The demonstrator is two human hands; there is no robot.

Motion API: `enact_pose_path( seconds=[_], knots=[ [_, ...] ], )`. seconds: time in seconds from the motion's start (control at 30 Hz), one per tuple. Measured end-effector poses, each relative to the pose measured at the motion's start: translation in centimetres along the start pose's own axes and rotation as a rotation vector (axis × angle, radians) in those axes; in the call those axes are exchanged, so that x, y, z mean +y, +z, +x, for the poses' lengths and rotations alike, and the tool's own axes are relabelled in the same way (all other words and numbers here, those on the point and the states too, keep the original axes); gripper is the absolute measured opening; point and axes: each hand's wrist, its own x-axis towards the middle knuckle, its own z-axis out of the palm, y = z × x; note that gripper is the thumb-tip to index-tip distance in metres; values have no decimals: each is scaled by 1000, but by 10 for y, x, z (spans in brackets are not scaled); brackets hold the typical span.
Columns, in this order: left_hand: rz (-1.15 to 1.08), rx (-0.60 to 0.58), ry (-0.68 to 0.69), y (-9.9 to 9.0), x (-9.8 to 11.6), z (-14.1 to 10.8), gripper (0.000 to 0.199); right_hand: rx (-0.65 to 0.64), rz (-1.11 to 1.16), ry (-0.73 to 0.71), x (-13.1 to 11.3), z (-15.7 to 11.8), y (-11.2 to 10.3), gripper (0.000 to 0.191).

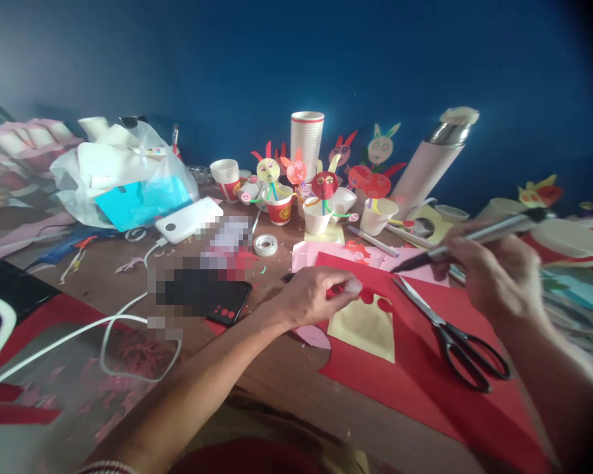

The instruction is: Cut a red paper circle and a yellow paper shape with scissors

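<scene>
My right hand (499,276) grips a grey-and-black marker pen (484,236), its dark tip pointing left above the red paper sheet (425,395). My left hand (316,296) is closed in a pinch over the top of a small yellow paper piece (363,332); what its fingertips hold, if anything, is hidden. Beside those fingers lie small red paper discs (384,305). Black-handled scissors (447,332) rest on the red sheet between the hands, blades slightly apart. Pink paper (306,253) shows behind the left hand.
Paper cups with decorated paper faces (325,187) stand at the back, near a cup stack (306,141) and a leaning flask (432,161). Leftward lie a tape roll (265,245), a dark phone (230,303), a white power bank (190,219), a cable (79,336) and a plastic bag (74,197).
</scene>
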Motion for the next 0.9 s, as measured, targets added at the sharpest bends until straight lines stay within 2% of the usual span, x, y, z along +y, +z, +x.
enact_pose_path(
  seconds=[0.03, 0.1, 0.17, 0.23, 0.4, 0.67, 0.9],
  knots=[
    [23, 14, -1, 1, -1, 0, 17, -19, 39, 36, 7, 9, 5, 18],
    [66, 19, -4, 3, -3, 0, 16, -143, 100, 71, 17, 26, 23, 29],
    [93, 17, -17, 4, -3, 0, 18, -298, 142, 76, 18, 40, 43, 31],
    [108, 20, -32, 4, -2, 0, 20, -458, 198, 74, 14, 50, 63, 24],
    [89, -4, -41, 0, 3, 1, 16, -656, 226, 70, 7, 64, 92, 12],
    [108, 8, -1, 2, 0, 2, 19, -819, 134, 62, 1, 74, 106, 14],
    [52, 11, -5, 2, 2, 3, 17, -856, 152, 34, -4, 74, 114, 13]
  ],
)
